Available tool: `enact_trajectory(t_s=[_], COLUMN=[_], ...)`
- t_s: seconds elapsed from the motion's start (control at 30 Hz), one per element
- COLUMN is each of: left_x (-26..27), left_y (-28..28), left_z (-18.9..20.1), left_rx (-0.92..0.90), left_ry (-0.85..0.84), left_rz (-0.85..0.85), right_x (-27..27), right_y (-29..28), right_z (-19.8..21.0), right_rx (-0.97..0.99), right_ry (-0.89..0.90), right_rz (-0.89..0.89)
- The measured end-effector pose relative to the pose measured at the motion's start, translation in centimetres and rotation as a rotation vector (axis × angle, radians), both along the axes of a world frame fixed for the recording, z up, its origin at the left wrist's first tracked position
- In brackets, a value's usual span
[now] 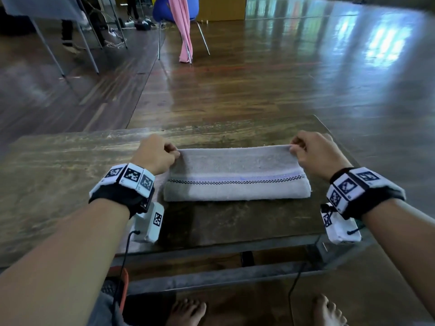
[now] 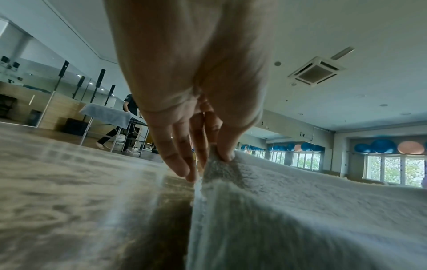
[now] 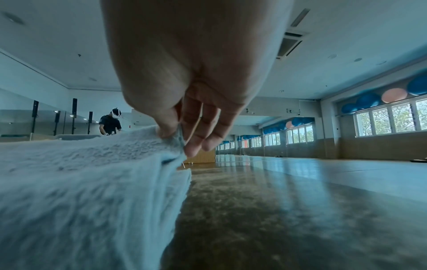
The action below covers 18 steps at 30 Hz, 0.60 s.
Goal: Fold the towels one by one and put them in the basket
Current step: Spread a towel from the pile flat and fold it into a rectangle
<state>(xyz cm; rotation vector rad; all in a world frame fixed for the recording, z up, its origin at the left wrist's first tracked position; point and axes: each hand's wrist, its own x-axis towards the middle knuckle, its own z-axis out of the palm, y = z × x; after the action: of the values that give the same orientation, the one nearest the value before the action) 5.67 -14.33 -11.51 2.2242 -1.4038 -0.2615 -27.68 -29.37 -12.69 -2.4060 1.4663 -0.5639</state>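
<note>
A pale grey towel [image 1: 235,175] with a checked stripe lies folded lengthwise on the wooden table [image 1: 70,161]. My left hand [image 1: 174,153] pinches its far left corner, thumb on top, as the left wrist view shows with the towel [image 2: 300,201] under the left hand [image 2: 208,157]. My right hand [image 1: 294,148] pinches the far right corner. In the right wrist view the right hand [image 3: 177,138] lifts that corner of the towel [image 3: 80,173] slightly. No basket is in view.
The table's near edge [image 1: 211,245] runs just before my bare feet [image 1: 186,311]. Beyond the table is open wooden floor, with a blue chair [image 1: 174,10] draped in pink cloth [image 1: 183,31]. Another person [image 3: 110,122] stands at a far table.
</note>
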Motion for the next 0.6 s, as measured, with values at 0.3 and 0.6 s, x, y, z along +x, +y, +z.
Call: enact_trajectory(t_s=[0.3,0.6], left_x=[0.8,0.8], left_y=[-2.7,-1.4], left_z=[-2.0,-0.4], left_rx=[0.125,0.109], left_ry=[-0.04,-0.032], left_rz=[-0.023,-0.047], right_x=[2.4,2.9], right_y=[-2.8,-2.0], right_z=[-2.3,-0.9], right_rx=[0.092,0.147], right_ry=[0.024,-0.01], right_rz=[-0.035,-0.019])
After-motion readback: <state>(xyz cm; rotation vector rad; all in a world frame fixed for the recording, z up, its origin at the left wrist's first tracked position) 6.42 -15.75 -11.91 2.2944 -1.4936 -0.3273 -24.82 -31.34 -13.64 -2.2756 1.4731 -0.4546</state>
